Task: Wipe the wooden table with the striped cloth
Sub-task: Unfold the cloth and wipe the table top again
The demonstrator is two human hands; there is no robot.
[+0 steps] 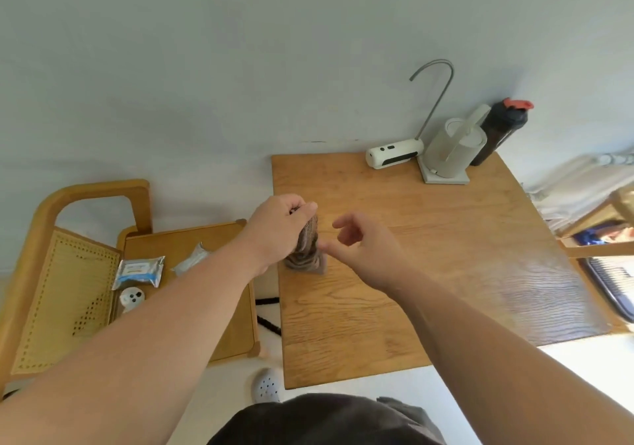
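The left hand [279, 225] pinches the top of the cloth [306, 250] and holds it up so that it hangs bunched, its lower end touching the tabletop [446, 256] near the left edge, about midway between the far and near edges. The right hand [363, 249] hovers just beside the cloth on its right, fingers loosely spread and curled, holding nothing; whether its thumb touches the fabric cannot be told. At the far right corner stand a white jug [453, 146] on a flat base and a dark bottle [501, 129] with a red cap, with a white dispenser [394, 153] lying just left of them, its thin curved spout rising against the wall. Left of the tabletop, a chair [85, 273] carries two packets [139, 271] and a small white round item.
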